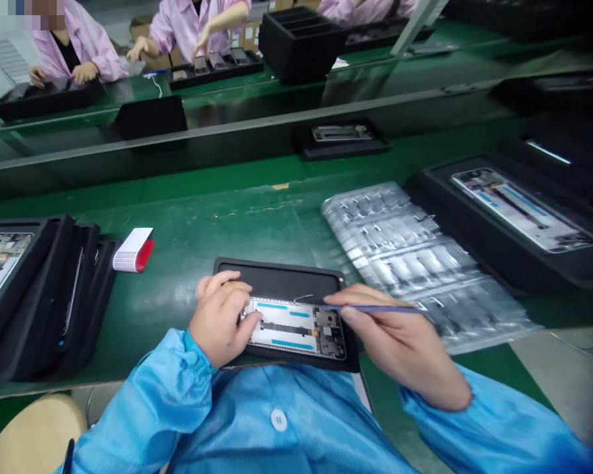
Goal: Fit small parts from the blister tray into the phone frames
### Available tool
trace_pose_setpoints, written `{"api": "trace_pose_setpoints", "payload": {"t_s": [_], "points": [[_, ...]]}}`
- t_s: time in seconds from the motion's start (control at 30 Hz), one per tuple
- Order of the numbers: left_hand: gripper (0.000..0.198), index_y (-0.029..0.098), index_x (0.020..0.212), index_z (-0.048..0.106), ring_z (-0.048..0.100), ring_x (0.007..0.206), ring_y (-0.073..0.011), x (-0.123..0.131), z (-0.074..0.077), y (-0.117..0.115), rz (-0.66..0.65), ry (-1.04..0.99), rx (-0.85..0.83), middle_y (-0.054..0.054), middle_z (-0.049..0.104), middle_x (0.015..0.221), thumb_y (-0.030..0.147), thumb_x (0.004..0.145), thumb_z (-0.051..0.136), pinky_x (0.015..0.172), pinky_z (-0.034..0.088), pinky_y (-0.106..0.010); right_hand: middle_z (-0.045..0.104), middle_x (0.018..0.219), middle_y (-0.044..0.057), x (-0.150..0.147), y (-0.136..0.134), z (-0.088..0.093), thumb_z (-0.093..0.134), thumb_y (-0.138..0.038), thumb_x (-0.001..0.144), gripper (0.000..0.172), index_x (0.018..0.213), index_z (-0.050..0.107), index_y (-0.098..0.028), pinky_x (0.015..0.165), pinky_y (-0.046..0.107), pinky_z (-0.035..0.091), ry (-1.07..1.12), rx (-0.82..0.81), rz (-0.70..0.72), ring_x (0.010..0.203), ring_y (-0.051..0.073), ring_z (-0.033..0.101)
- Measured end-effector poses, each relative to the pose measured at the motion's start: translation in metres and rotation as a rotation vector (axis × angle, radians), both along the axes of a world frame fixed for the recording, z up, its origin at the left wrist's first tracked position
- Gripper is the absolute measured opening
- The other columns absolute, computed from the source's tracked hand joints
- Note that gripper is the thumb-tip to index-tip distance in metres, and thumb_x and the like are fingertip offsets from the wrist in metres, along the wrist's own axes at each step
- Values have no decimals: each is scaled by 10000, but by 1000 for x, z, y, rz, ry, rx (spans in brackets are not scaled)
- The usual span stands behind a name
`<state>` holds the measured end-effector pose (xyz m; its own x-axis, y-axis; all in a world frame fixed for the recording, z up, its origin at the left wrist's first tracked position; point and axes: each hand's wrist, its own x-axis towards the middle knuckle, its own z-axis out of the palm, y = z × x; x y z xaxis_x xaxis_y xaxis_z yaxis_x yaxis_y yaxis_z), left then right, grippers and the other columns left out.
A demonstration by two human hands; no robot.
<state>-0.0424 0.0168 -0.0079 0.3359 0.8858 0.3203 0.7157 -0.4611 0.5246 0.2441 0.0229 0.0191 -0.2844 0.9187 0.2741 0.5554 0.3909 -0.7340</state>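
Observation:
An opened phone (286, 329) with blue strips and a dark ribbon cable lies in a black foam tray (281, 276) at the bench's front edge. My left hand (222, 322) is closed around the phone's left end, thumb and fingers bent against it. In my right hand (390, 336) is a thin blue-purple stick-like tool (375, 308), pinched between thumb and fingers. Its tip points left at the phone's upper edge. Just beyond that edge shows a thin pale wire (304, 298); I cannot tell whether the tool touches it.
Right of the tray lies a clear blister sheet (415, 257) holding small parts. Foam trays (508, 224) with phones stand at right and more trays (49, 296) at left. A folded label strip (133, 250) is nearby. Across a rail (178, 135), co-workers in pink handle devices.

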Motion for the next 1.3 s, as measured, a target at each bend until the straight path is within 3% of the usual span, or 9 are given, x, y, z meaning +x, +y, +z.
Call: {"api": "trace_pose_setpoints", "payload": {"t_s": [0.23,0.9,1.07,1.2,1.3], "points": [[186,227,933,601,493,1290,-335,-13,-2,-2,74,124,-105,-65,715,1145,318,810,707,1031,289,-567,733,887,13,-19,-6,-20,554,-276,957,118,934,660,-231,752,277,556,-125,45,4,802,172,697],[159,272,1014,644,504,1278,-312,-12,-12,-1,-8,74,-135,-3,744,1110,249,860,675,1047,270,-561,703,886,4,-24,-8,-30,570,-194,951,64,978,616,-229,767,276,521,-127,126,-16,801,151,673],[158,241,1028,640,511,1267,-285,-16,-14,-3,97,-7,-38,-53,693,1147,186,885,602,1071,360,-526,690,888,19,-13,-15,-21,575,-177,922,76,951,615,-236,751,283,543,-60,144,-42,820,170,681],[177,206,1042,629,544,1220,-251,-28,-17,-11,264,-66,-9,-108,585,1262,151,889,557,1053,452,-445,689,1104,94,0,-38,-19,524,-192,917,228,1103,651,-229,834,339,564,-203,279,125,988,227,680],[215,206,1080,610,578,1189,-233,-35,-17,-18,278,-65,-48,-107,579,1262,145,879,565,1040,482,-413,685,1159,129,-5,-52,-28,539,-300,931,301,1189,656,-196,814,404,576,-455,353,295,991,269,679]]}}
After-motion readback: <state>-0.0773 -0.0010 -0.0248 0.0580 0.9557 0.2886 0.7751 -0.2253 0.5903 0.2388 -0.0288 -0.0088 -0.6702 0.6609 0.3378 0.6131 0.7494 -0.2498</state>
